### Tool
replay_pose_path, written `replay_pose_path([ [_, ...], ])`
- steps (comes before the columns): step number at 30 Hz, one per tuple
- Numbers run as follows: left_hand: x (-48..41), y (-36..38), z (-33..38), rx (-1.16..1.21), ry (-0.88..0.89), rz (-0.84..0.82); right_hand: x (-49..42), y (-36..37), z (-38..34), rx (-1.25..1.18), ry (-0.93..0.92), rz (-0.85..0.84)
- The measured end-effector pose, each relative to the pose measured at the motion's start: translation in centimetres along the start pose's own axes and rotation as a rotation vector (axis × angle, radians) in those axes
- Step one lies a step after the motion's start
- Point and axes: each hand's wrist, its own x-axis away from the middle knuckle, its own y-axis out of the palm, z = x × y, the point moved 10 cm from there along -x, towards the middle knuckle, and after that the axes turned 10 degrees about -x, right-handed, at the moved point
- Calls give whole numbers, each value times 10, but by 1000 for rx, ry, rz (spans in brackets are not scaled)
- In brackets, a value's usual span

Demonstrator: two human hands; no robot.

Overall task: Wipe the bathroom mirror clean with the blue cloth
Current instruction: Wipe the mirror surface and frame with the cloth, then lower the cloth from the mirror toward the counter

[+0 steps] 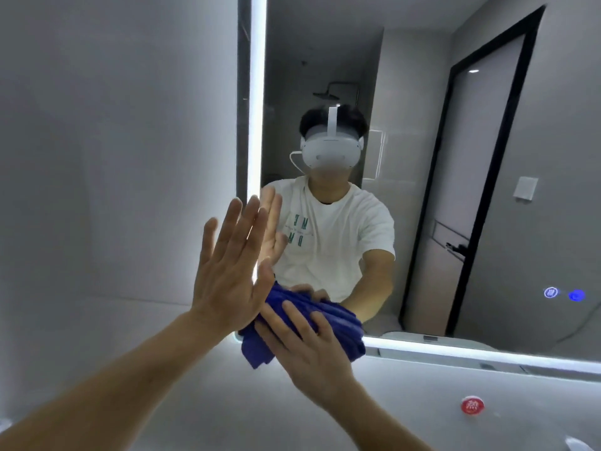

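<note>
The bathroom mirror [471,177] fills the right half of the view, framed by a bright light strip along its left and bottom edges. A crumpled blue cloth [344,323] lies against the mirror's lower left corner. My right hand [305,349] presses flat on the cloth with fingers spread over it. My left hand [227,271] is raised upright, palm flat and fingers apart, by the mirror's left edge just above the cloth; it holds nothing. Both hands and the cloth are reflected in the glass.
A white wall [113,157] stands to the left of the mirror. Two glowing blue touch buttons [564,293] sit at the mirror's lower right. A red round sticker [472,405] is on the white wall below the mirror. The reflection shows a black-framed door.
</note>
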Motion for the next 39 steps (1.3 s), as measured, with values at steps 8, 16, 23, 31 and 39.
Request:
replay_pose_path([
  [8, -27, -12, 11, 29, -40, 64, -20, -116, 139, 82, 324, 325],
  [16, -17, -15, 5, 30, -49, 26, -30, -69, 63, 35, 233, 281],
  [23, 8, -22, -9, 19, -69, -146, 28, -23, 25, 29, -41, -178],
  [31, 60, -31, 13, 356, -188, -402, 114, -59, 66, -127, 587, -288],
  [39, 162, 0, 104, 1109, -740, -1128, 145, -89, 34, -1245, 1260, 93],
])
